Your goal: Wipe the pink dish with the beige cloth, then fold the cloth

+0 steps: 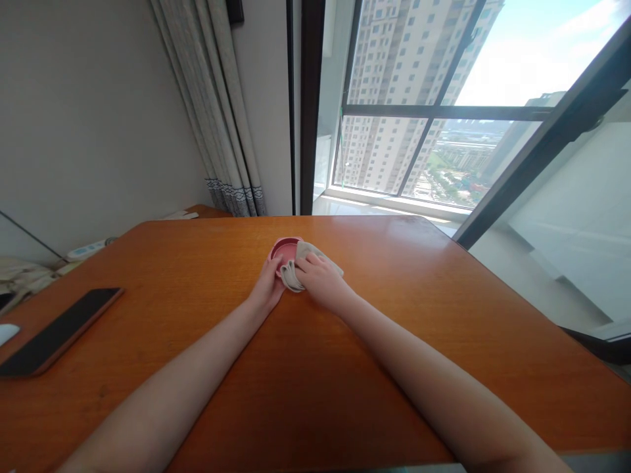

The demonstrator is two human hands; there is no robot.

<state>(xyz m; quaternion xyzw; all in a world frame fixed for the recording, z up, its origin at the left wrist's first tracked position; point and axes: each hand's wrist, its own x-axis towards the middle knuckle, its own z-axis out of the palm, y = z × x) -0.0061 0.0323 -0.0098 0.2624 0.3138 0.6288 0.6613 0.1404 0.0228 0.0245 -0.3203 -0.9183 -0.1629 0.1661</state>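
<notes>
A shallow pink dish (pixel 284 249) with a raised rim is near the middle of the wooden table. My left hand (pixel 267 284) grips its left side, with the thumb over the rim. In my right hand (pixel 319 278) is a bunched light-grey cloth (pixel 292 276), pressed against the dish's right side and inner edge. Part of the cloth spreads out beyond my right fingers. The cloth and my fingers hide the right part of the dish.
The wooden table (pixel 305 394) reaches to a window side at the back right. A dark flat slab (pixel 64 330) lies at the left, with part of a white object (pixel 7 333) beside it. A power strip (pixel 89 249) is beyond the left edge. A curtain (pixel 217 112) hangs behind.
</notes>
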